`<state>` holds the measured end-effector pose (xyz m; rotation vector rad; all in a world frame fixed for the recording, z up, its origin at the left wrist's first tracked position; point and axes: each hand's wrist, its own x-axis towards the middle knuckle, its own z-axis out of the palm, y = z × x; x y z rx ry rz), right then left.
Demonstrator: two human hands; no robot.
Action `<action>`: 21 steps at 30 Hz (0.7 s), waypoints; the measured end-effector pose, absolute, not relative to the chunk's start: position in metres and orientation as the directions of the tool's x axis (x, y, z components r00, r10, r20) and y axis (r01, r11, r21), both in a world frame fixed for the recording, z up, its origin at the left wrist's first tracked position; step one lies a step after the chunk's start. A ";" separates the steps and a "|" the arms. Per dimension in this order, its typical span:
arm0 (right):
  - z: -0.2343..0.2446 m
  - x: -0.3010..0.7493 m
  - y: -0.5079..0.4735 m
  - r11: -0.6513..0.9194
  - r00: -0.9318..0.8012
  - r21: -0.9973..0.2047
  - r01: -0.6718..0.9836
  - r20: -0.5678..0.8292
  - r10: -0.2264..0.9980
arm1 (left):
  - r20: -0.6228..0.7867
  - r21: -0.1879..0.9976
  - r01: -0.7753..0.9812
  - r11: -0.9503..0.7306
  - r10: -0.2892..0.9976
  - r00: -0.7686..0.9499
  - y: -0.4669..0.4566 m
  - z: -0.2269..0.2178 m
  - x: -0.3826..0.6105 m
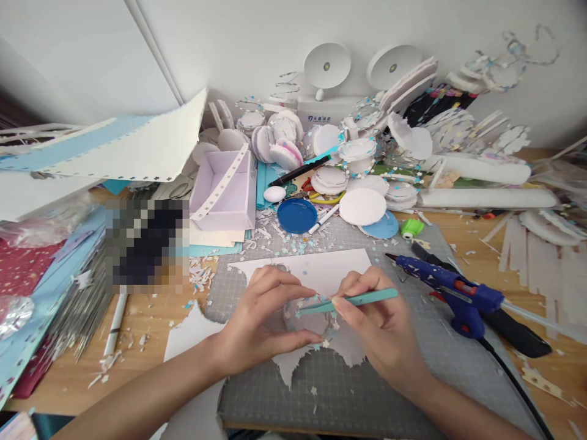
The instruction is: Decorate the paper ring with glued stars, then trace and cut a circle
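Note:
My left hand [257,318] curls its thumb and fingers around the edge of a small round white piece [296,321] ringed with tiny pale blue and white stars. In my right hand [380,336] are teal tweezers [373,297], pinched between thumb and fingers. Their tips reach left over the ringed piece, but whether they grip a star is too small to tell. Under both hands lies a white sheet [334,261] with ragged, cut-out edges, on a grey cutting mat [367,403].
A blue glue gun [458,290] lies on the right with its cord trailing. Behind stand a lilac box [224,195], a blue lid [297,216], white discs [362,206] and several star-wrapped pieces. Thin wires [82,305] and paper scraps cover the left side.

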<state>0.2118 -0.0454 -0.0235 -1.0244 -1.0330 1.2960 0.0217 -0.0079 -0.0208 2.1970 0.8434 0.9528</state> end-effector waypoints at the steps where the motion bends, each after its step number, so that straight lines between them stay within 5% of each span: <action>1: -0.024 0.212 -0.046 0.017 0.011 -0.971 -0.238 0.015 1.000 | 0.407 0.717 0.309 -0.625 0.735 0.542 -0.008 -0.021 0.022; 21: -0.018 0.234 -0.019 0.078 0.306 -0.942 -0.328 -0.028 0.952 | 0.466 0.710 0.250 -0.658 0.705 0.534 -0.007 -0.022 0.022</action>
